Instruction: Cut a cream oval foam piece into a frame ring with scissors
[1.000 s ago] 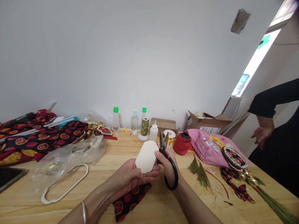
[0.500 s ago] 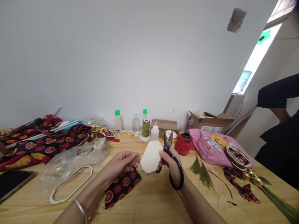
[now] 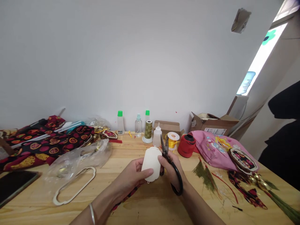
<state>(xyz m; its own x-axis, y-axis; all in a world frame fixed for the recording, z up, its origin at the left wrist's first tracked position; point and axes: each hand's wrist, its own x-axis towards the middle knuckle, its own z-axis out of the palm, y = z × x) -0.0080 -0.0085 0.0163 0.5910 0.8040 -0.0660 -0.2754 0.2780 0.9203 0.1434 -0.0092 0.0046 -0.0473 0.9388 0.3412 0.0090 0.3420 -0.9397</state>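
While the left hand (image 3: 134, 173) is pinching the plate (image 3: 152, 161) over the bench (image 3: 152, 207) and the right hand (image 3: 172, 170) is gripping its edge along with parted scissors (image 3: 165, 152), the work is apparently sitting at an early stage, the visible face bare, the cloth (image 3: 128, 195) below not covering it.

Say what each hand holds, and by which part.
Left hand: the white tag by its left edge, thumb on its face. Right hand: the scissors by their handles, plus the tag's right edge. Whether the cloth is gripped, I can't tell.
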